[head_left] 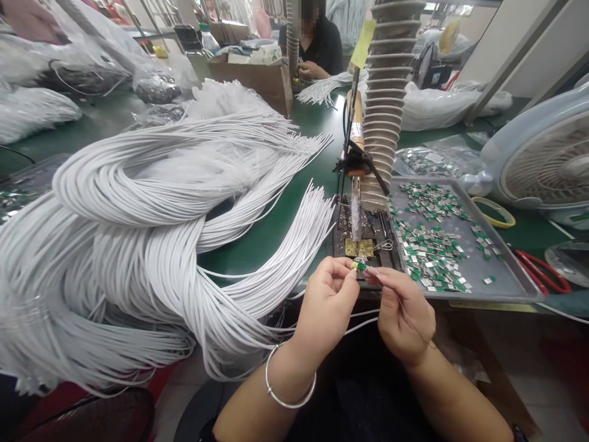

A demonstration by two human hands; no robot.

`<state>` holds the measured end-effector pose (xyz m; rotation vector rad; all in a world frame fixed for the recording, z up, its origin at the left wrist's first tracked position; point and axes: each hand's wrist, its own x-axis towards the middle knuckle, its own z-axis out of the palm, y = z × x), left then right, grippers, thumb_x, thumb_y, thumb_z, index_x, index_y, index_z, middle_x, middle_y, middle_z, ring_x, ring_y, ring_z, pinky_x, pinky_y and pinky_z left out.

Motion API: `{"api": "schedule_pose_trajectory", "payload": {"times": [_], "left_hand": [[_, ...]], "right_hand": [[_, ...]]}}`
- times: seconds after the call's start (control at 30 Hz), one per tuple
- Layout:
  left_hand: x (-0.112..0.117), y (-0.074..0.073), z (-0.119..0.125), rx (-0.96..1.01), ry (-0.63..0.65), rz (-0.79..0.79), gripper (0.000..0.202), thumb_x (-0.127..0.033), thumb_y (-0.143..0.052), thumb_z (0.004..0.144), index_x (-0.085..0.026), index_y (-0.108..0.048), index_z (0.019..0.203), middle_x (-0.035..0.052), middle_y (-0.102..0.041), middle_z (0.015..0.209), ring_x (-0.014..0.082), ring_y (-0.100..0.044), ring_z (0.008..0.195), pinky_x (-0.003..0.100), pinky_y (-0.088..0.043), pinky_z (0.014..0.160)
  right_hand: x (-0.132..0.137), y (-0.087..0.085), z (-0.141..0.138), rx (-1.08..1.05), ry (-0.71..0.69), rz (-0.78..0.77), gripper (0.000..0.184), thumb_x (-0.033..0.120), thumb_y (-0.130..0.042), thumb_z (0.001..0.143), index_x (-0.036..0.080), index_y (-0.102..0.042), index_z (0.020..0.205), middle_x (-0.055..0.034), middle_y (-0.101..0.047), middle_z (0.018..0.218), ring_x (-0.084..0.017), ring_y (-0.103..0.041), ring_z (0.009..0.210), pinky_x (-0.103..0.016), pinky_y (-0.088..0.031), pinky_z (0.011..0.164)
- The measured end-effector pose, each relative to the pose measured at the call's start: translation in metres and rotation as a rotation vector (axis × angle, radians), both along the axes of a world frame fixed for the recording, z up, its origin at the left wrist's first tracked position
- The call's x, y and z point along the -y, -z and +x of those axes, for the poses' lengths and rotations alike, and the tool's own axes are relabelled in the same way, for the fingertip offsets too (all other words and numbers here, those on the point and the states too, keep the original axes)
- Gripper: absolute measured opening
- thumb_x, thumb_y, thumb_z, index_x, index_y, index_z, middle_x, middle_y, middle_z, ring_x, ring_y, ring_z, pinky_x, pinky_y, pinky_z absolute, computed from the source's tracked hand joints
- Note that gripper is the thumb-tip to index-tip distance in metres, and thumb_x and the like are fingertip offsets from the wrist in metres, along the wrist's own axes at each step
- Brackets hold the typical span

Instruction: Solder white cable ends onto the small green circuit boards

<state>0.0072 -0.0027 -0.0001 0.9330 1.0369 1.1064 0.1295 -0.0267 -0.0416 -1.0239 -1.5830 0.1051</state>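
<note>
My left hand (327, 302) pinches a small green circuit board (361, 266) with a white cable end, just in front of the soldering stand. My right hand (404, 310) is closed too, fingertips meeting the left at the board and pinching a thin wire, possibly solder. A fixed soldering iron (356, 202) points down over a dark base (368, 236) with yellow sponge pieces right behind my fingers. A white cable runs from my hands down toward my lap. A silver bangle circles my left wrist.
A huge bundle of white cables (138, 233) covers the green table at left. A grey tray (501, 276) of several small green boards lies at right, with red-handled cutters (540, 270), a tape ring (494, 212), a white fan (547, 159) and a ribbed fume hose (386, 104). Another person (317, 43) works across the table.
</note>
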Motion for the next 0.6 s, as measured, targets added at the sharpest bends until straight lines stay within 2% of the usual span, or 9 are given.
{"api": "schedule_pose_trajectory", "payload": {"times": [0.17, 0.6], "left_hand": [[-0.001, 0.000, 0.000, 0.037, -0.015, 0.006, 0.013, -0.018, -0.058, 0.077, -0.017, -0.048, 0.068, 0.0016, -0.057, 0.090, 0.0060, -0.054, 0.066, 0.019, -0.044, 0.061], [-0.005, 0.000, 0.001, 0.050, -0.030, 0.011, 0.012, -0.015, -0.054, 0.080, -0.016, -0.048, 0.071, -0.0004, -0.056, 0.093, -0.0005, -0.043, 0.050, 0.016, -0.035, 0.048]], "right_hand": [[-0.005, -0.006, 0.002, 0.074, 0.014, 0.050, 0.029, 0.004, -0.051, 0.084, 0.022, -0.061, 0.105, -0.0082, -0.068, 0.097, -0.018, -0.066, 0.092, -0.036, -0.059, 0.076], [-0.016, -0.008, -0.002, 0.109, 0.054, 0.120, 0.029, 0.004, -0.054, 0.083, 0.020, -0.064, 0.104, -0.0083, -0.066, 0.097, -0.018, -0.065, 0.090, -0.034, -0.058, 0.076]]}}
